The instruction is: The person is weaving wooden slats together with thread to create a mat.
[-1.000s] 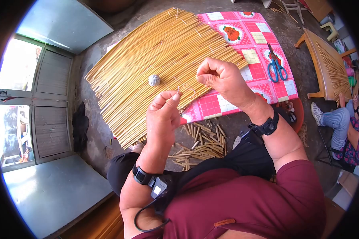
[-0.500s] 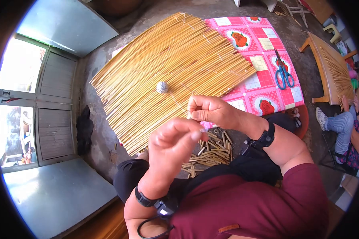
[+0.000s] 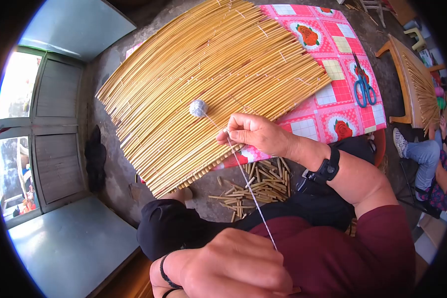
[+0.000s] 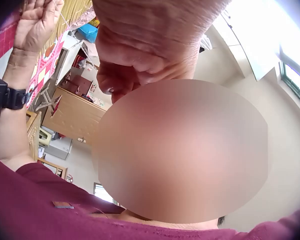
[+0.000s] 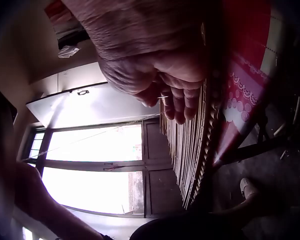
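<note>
A ball of grey-white string (image 3: 198, 108) lies on a mat of thin straw-coloured stalks (image 3: 184, 74). From the ball a strand runs to my right hand (image 3: 258, 133), which pinches it between thumb and forefinger above the mat's near edge. A taut length of string (image 3: 251, 191) stretches from there down to my left hand (image 3: 236, 263), drawn back close to my chest. In the left wrist view the fingers of the left hand (image 4: 147, 47) are curled, their grip on the string mostly hidden. The right wrist view shows the right hand (image 5: 165, 75) over the stalks' edge.
Under the mat is a pink rose-patterned cloth (image 3: 303, 126), with blue-handled scissors (image 3: 365, 92) on its right side. Cut stalk pieces (image 3: 263, 186) litter the floor below. Another person's leg (image 3: 422, 156) shows at right beside a wooden table (image 3: 405, 84).
My hands came together, then the left hand pulled back toward my chest, drawing the string out long and taut. The right hand moved left, nearer the ball.
</note>
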A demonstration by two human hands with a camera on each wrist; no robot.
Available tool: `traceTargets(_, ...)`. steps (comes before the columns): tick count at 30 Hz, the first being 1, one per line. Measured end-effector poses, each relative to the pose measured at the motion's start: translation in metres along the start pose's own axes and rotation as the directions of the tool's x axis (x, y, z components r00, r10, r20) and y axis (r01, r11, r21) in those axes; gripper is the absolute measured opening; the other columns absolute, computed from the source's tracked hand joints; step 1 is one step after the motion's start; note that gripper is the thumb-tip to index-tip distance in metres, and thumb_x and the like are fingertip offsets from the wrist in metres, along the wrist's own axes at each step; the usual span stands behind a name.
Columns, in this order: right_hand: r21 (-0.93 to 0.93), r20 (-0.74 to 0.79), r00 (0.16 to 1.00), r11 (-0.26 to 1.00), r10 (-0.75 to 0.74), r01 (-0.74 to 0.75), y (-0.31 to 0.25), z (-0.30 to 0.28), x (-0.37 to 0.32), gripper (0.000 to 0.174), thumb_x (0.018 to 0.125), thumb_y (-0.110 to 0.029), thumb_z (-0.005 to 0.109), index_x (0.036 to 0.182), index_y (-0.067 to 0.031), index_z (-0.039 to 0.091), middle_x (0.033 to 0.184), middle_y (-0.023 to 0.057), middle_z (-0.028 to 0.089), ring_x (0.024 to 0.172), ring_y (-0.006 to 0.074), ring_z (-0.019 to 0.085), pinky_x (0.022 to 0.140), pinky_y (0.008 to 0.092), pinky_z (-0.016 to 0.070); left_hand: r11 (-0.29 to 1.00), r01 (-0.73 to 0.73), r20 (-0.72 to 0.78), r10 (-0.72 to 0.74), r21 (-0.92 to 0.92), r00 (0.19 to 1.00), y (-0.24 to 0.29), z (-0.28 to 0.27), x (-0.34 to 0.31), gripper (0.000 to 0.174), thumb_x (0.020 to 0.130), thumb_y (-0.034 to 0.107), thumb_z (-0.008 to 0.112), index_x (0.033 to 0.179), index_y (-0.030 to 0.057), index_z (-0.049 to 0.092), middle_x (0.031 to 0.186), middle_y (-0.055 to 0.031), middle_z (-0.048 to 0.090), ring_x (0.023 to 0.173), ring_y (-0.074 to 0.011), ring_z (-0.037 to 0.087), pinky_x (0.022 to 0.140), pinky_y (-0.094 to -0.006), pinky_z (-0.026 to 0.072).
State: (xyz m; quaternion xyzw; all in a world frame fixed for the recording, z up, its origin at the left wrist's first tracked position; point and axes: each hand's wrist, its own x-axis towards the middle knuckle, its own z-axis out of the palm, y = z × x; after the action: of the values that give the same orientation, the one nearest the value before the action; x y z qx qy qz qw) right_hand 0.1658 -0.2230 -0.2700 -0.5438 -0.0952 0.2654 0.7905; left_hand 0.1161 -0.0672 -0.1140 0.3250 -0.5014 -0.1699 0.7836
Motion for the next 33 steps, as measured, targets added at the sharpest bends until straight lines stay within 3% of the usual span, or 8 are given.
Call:
traceTargets(2, 0.056, 0.009, 0.999, 0.998, 0.035, -0.036, 0.005, 0.001, 0.002, 0.009, 0.1, -0.012, 0.05, 0.096, -0.0036, 0.05, 0.114, 0.013, 0.063, 0.106, 0.0164, 0.059, 0.092, 0.0311, 0.0479, 0.997, -0.073, -0.018, 0.072, -0.039, 0.997, -0.003, 0.004, -0.001, 0.04, 0.101, 0.02, 0.04, 0.086, -0.0058, 0.068, 0.079, -0.0145, 0.063, 0.055, -0.0205, 0.058, 0.047, -0.0304, 0.0414)
traceTargets(9, 0.112, 0.019, 0.999, 0.992, 0.05, -0.051, 0.015, -0.003, 0.005, 0.011, 0.1, -0.015, 0.05, 0.098, -0.0038, 0.051, 0.115, 0.0122, 0.063, 0.108, 0.0161, 0.059, 0.094, 0.0314, 0.0481, 0.996, -0.042, -0.118, 0.033, -0.076, 0.992, 0.003, 0.005, -0.011, 0.04, 0.101, 0.02, 0.041, 0.085, -0.0057, 0.068, 0.074, -0.0123, 0.061, 0.052, -0.0193, 0.057, 0.045, -0.0298, 0.0398)
traceTargets(18, 0.047, 0.008, 0.997, 0.996, 0.079, -0.079, 0.007, 0.0, 0.004, 0.014, 0.1, -0.018, 0.049, 0.1, -0.0035, 0.052, 0.113, 0.0135, 0.064, 0.104, 0.0196, 0.062, 0.093, 0.0337, 0.0498, 0.992, 0.052, -0.115, -0.065, -0.114, 0.991, 0.013, 0.007, -0.008, 0.032, 0.094, 0.024, 0.057, 0.083, -0.0041, 0.066, 0.071, -0.0113, 0.058, 0.051, -0.0212, 0.055, 0.044, -0.0331, 0.0398)
traceTargets(24, 0.079, 0.003, 0.996, 0.993, 0.085, -0.085, 0.006, -0.001, 0.002, 0.015, 0.099, -0.018, 0.052, 0.1, -0.0031, 0.052, 0.109, 0.0129, 0.064, 0.101, 0.0202, 0.064, 0.091, 0.0326, 0.0503, 0.997, 0.067, -0.161, -0.072, -0.036, 0.984, 0.01, 0.014, -0.022, 0.03, 0.094, 0.012, 0.049, 0.071, -0.0055, 0.051, 0.066, -0.0132, 0.044, 0.048, -0.0274, 0.046, 0.043, -0.0359, 0.0351)
traceTargets(28, 0.015, -0.013, 0.998, 0.998, 0.068, -0.068, 0.005, 0.0, 0.001, 0.012, 0.097, -0.016, 0.054, 0.096, -0.0035, 0.053, 0.102, 0.0108, 0.065, 0.096, 0.0193, 0.065, 0.086, 0.0308, 0.051, 0.997, 0.041, -0.234, -0.053, -0.058, 0.971, 0.008, 0.021, -0.023, 0.03, 0.094, 0.013, 0.05, 0.07, -0.0045, 0.048, 0.066, -0.0134, 0.043, 0.048, -0.0275, 0.046, 0.043, -0.0365, 0.035)
traceTargets(33, 0.026, 0.02, 0.999, 0.999, 0.034, -0.035, 0.003, -0.001, 0.001, 0.009, 0.096, -0.011, 0.056, 0.092, -0.0034, 0.053, 0.094, 0.0077, 0.064, 0.091, 0.0171, 0.064, 0.083, 0.0294, 0.0507, 0.998, 0.027, -0.184, -0.039, -0.063, 0.982, 0.005, 0.015, -0.022, 0.031, 0.094, 0.014, 0.049, 0.068, -0.003, 0.046, 0.065, -0.0129, 0.043, 0.048, -0.0275, 0.046, 0.043, -0.0365, 0.0352)
